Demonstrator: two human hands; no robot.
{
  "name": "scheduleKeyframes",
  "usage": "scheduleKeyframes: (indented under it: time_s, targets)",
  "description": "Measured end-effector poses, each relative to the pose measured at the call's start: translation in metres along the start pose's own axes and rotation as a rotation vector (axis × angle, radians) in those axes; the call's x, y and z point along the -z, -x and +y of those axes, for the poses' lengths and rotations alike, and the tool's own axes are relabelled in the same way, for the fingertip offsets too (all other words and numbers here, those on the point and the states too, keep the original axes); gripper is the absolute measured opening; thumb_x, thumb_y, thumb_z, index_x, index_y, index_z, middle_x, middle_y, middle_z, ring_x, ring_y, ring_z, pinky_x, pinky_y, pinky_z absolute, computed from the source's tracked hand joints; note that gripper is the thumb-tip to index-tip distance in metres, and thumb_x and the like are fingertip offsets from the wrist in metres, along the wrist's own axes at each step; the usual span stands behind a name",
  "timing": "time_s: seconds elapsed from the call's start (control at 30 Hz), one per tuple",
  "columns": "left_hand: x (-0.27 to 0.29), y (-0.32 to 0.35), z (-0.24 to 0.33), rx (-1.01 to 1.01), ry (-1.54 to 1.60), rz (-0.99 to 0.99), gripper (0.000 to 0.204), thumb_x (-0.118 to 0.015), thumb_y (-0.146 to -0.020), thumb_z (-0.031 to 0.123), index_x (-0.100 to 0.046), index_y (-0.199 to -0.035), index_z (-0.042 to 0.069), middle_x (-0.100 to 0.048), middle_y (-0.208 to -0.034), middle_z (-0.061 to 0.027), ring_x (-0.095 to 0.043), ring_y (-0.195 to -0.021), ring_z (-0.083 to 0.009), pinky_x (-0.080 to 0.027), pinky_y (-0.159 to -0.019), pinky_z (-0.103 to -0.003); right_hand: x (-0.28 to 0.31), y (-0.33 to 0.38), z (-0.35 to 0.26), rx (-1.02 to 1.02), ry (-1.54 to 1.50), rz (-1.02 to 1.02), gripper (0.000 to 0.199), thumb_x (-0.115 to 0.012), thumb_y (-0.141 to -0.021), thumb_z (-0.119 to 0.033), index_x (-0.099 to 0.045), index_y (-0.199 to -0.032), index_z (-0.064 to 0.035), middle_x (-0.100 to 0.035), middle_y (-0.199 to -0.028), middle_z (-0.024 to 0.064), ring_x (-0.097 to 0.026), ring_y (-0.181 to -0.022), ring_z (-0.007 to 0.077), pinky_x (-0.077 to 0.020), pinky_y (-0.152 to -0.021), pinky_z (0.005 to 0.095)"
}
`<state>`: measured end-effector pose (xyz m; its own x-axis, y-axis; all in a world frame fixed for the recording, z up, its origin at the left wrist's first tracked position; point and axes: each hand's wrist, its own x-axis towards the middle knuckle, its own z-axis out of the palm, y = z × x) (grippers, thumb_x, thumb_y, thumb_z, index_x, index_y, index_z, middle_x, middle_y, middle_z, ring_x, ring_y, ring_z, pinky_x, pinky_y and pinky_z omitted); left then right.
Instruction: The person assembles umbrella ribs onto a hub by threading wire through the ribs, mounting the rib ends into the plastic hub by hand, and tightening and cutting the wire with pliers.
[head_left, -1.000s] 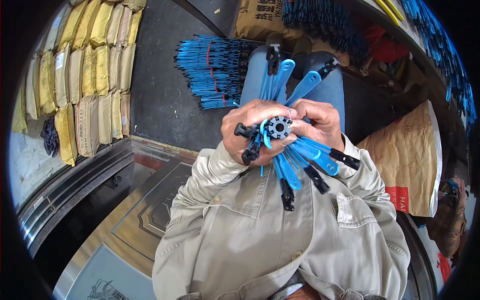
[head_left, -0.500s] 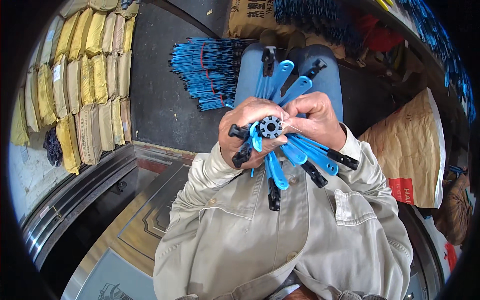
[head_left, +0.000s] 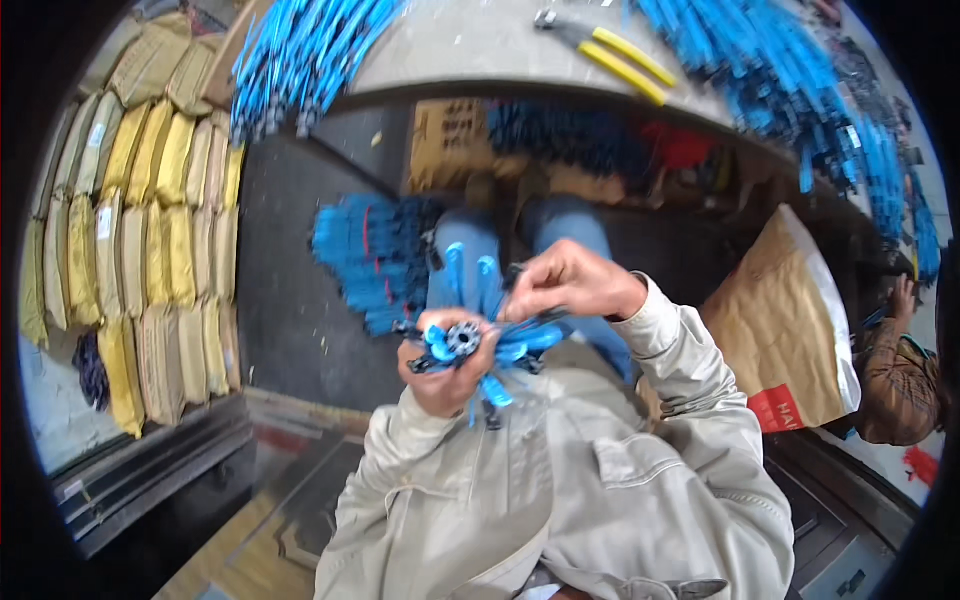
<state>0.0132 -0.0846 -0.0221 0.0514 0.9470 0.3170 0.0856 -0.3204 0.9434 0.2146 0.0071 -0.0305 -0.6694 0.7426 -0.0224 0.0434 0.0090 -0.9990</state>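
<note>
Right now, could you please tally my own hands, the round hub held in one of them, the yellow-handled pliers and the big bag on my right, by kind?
Hands: 2 (left hand, right hand)
Hub: 1
Pliers: 1
Big bag: 1
Total: 5

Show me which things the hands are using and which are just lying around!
Seemingly in use:
- blue strips, in the left hand
- grey notched ring, among them

Seemingly just lying around:
- yellow-handled pliers, on the worktop
- brown paper sack
- wrapped packages, stacked
</note>
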Motion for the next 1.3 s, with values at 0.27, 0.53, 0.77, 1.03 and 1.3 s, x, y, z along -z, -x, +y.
scheduleKeyframes:
  time_s: [0.27, 0.53, 0.77, 1.03, 1.3]
  targets:
    - [0.006, -0.006, -0.008, 0.264, 0.085, -0.169, 0.027, -0.074, -0.07, 0.001, -0.06, -0.092, 0.0, -0.062, -0.074, -0.0059, -0.057, -0.06, -0.0099, -0.045, -0.056, -0.022, 0.15, -0.058, -0.034, 0.206, 1.434, 0.887, 0.025, -0.064, -0.082, -0.029, -0.059, -0.086, -0.0044, -0.06, -0.086, 0.0145, -0.06, -0.079, 0.0314, -0.0488, -0.067, 0.0389]
    - [0.03, -0.017, -0.014, 0.088, 0.3, -0.407, 0.036, -0.083, -0.061, 0.01, -0.064, -0.091, 0.001, -0.063, -0.08, -0.0059, -0.059, -0.066, -0.0097, -0.046, -0.057, -0.023, 0.178, -0.037, -0.016, 0.447, 1.142, 0.75, 0.032, -0.052, -0.091, -0.032, -0.059, -0.101, -0.0027, -0.061, -0.092, 0.0143, -0.061, -0.084, 0.0242, -0.0486, -0.071, 0.031]
    - [0.044, -0.013, -0.008, 0.129, 0.274, -0.409, 0.039, -0.085, -0.059, 0.013, -0.065, -0.09, 0.0, -0.062, -0.075, -0.0058, -0.059, -0.064, -0.0101, -0.046, -0.056, -0.024, -0.005, 0.061, -0.035, 0.043, 0.265, 0.452, 0.015, -0.063, -0.082, -0.011, -0.061, -0.095, -0.0036, -0.055, -0.107, 0.0081, -0.055, -0.094, 0.0179, -0.0454, -0.077, 0.0314]
    - [0.038, -0.012, -0.016, 0.068, 0.284, -0.388, 0.041, -0.084, -0.061, 0.015, -0.065, -0.093, 0.0, -0.062, -0.072, -0.0056, -0.058, -0.063, -0.0113, -0.045, -0.056, -0.024, -0.017, 0.043, -0.014, 0.688, 1.503, 0.752, 0.019, -0.072, -0.072, -0.004, -0.062, -0.085, -0.0118, -0.054, -0.116, 0.0014, -0.054, -0.104, 0.0204, -0.0269, -0.101, 0.0381]
    - [0.029, -0.013, -0.012, 0.087, 0.238, -0.399, 0.047, -0.083, -0.062, 0.015, -0.063, -0.101, -0.001, -0.061, -0.075, -0.0058, -0.058, -0.065, -0.0115, -0.045, -0.058, -0.024, -0.016, 0.047, 0.003, 0.758, 1.613, 0.85, 0.017, -0.073, -0.072, -0.016, -0.064, -0.086, -0.0203, -0.051, -0.118, -0.0046, -0.05, -0.11, 0.0154, -0.0192, -0.106, 0.0446]
